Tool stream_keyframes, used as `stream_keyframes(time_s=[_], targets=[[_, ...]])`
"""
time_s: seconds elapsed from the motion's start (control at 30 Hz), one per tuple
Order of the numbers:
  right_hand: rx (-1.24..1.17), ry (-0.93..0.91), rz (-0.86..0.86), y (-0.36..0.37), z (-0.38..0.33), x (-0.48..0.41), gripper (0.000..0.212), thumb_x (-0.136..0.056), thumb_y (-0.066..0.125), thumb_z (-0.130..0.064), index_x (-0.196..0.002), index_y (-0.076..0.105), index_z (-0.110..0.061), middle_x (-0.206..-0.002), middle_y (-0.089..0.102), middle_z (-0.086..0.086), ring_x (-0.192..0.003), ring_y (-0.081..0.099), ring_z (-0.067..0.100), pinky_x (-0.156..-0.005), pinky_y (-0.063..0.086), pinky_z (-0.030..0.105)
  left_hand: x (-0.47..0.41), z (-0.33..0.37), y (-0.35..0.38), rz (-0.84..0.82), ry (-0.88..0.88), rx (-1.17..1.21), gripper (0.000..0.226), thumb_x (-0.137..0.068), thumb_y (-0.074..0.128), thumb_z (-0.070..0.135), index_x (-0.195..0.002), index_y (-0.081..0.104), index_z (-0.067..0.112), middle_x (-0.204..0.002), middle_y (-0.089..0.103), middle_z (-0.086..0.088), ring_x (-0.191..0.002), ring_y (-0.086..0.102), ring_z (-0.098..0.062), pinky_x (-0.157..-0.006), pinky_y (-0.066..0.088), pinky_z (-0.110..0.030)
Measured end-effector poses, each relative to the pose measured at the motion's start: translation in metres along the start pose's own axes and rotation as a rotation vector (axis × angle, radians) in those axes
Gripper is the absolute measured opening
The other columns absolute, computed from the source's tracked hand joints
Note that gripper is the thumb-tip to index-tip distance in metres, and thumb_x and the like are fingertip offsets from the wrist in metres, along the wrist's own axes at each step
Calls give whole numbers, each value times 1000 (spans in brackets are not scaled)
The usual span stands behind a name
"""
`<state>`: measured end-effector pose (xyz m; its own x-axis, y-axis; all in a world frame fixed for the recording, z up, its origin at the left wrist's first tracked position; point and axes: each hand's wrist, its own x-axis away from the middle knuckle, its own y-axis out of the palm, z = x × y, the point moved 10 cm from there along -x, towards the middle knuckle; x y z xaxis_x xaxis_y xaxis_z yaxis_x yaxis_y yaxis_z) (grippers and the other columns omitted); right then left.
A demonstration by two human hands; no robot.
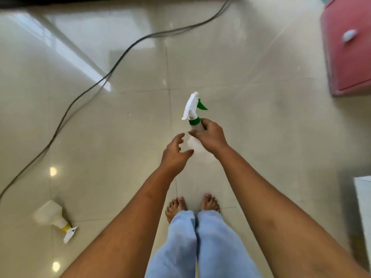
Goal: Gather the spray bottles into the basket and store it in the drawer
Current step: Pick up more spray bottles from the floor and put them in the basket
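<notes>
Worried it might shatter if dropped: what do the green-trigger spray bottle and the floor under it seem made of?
Translucent spray bottle with green collar: probably plastic; milky see-through body, smooth white moulded head. Beige tiled floor: looks like glazed ceramic or polished stone; grout lines, mirror-like reflections.

Two spray bottles: a green-collared bottle and a yellow-collared bottle. One black cable. One pink drawer with one white knob. Two bare feet.

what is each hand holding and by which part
The right hand grips the green-trigger spray bottle by its neck, just below the green collar. The left hand is open, holding nothing.
</notes>
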<state>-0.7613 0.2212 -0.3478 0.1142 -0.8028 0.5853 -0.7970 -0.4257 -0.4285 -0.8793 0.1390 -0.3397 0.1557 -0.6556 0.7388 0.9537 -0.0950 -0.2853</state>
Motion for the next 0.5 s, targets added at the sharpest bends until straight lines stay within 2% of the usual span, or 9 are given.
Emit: stream_keyframes(time_s=[0.07,0.17,0.27,0.4,0.5], targets=[[-307,45,35,-42,-13,35,20,-83,68,-25,-103,62,-22,-101,69,0,-98,64,22,-84,53,36,27,52,8,-18,96,-36,62,-87,62,18,-142,36,28,-143,43,-1,-127,44,-20,-100,42,-35],[-523,48,134,-107,-23,81,15,-85,67,-24,-98,60,-29,-94,67,-8,-96,65,18,-80,52,30,65,118,30,-29,239,-121,59,-84,65,19,-138,41,27,-140,46,0,-121,45,-16,-96,39,-31],[-618,33,259,-172,-18,127,16,-85,67,-24,-99,60,-29,-93,67,-11,-93,64,13,-79,50,25,105,172,70,-36,396,-234,54,-83,67,20,-132,47,27,-134,51,2,-106,41,-5,-90,35,-24],[-662,39,415,-246,12,185,22,-86,67,-25,-107,60,-26,-99,67,-7,-94,63,9,-79,49,22,156,216,137,-97,525,-286,48,-82,69,21,-127,52,26,-121,53,9,-102,41,-3,-87,34,-22],[-693,57,543,-301,54,234,20,-85,66,-25,-103,58,-29,-97,66,-10,-94,62,7,-80,47,22,191,230,194,-189,557,-294,41,-82,68,21,-120,57,29,-111,50,18,-100,44,-2,-84,34,-20]])
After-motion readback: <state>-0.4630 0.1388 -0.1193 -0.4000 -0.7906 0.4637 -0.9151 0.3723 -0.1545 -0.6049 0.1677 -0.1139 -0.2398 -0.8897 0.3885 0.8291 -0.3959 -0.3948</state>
